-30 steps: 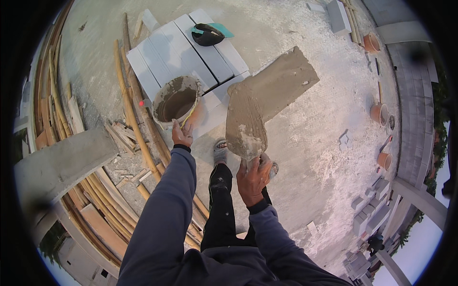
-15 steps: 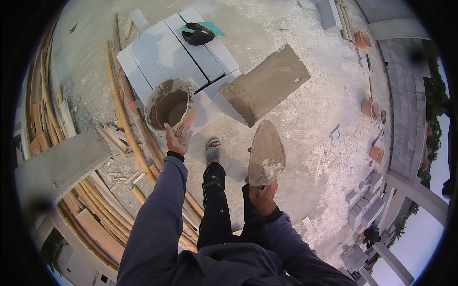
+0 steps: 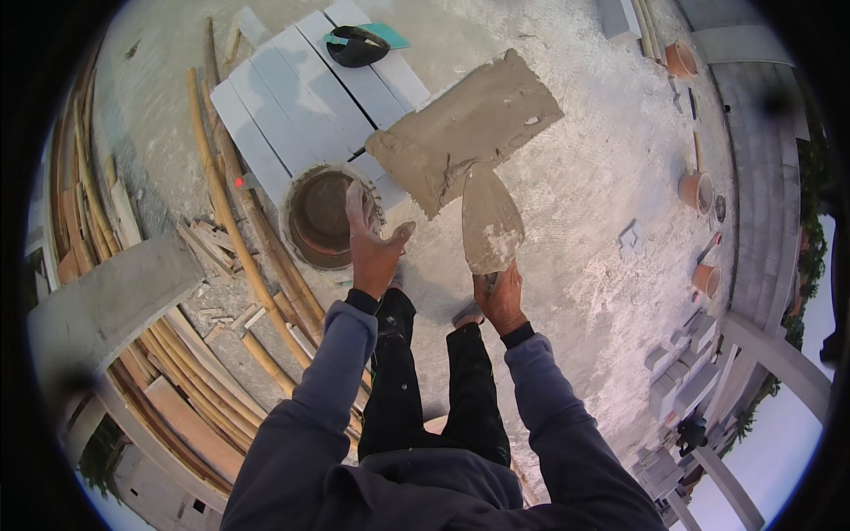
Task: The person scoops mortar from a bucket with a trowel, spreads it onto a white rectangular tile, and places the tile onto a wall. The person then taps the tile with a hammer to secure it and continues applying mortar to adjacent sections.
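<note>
My right hand (image 3: 498, 299) grips the handle of a mortar-smeared trowel (image 3: 490, 221), whose blade tip points up to the edge of a flat slab of wet grey mortar (image 3: 465, 129) on the ground. My left hand (image 3: 372, 245) is open with fingers spread, held over the near rim of a round bucket (image 3: 320, 214) with dark mortar inside. I stand on the dusty concrete, my dark trousers and shoes below both hands.
White boards (image 3: 297, 97) lie behind the bucket, with a dark cap (image 3: 356, 46) on them. Bamboo poles (image 3: 221, 212) and timber pile up on the left beside a concrete beam (image 3: 111, 296). Clay pots (image 3: 695, 188) and grey blocks (image 3: 677, 376) stand to the right.
My right hand swung the trowel up and forward until its tip met the mortar slab. My left hand stayed by the bucket rim, and the view shifted closer.
</note>
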`<state>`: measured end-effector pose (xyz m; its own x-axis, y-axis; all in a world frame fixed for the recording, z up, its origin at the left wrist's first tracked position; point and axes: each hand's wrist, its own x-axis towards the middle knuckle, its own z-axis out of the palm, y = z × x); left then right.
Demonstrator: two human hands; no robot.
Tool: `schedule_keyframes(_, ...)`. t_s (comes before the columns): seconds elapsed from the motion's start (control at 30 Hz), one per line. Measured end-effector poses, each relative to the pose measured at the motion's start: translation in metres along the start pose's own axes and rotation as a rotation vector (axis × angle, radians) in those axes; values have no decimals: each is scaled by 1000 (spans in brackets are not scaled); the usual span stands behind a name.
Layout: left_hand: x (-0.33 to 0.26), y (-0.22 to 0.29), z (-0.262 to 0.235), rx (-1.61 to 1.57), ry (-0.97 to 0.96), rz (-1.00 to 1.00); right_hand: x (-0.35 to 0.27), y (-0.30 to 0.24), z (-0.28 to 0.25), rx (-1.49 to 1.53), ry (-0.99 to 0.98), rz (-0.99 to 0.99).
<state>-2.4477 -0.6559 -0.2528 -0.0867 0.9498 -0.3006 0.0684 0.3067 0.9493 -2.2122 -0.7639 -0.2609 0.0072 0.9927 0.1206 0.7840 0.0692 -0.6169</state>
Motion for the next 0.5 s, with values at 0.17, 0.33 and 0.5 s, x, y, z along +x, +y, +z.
schedule_keyframes(0.17, 23, 42, 24, 353, 4, 229, -57, -39, -100, -9, -60, -41)
schedule_keyframes(0.33, 29, 51, 26, 276, 34, 250, -13, -82, -180, -263, -185, -135)
schedule_keyframes(0.5, 29, 55, 21, 279, 32, 202, 66, -65, -184, -389, -206, -348)
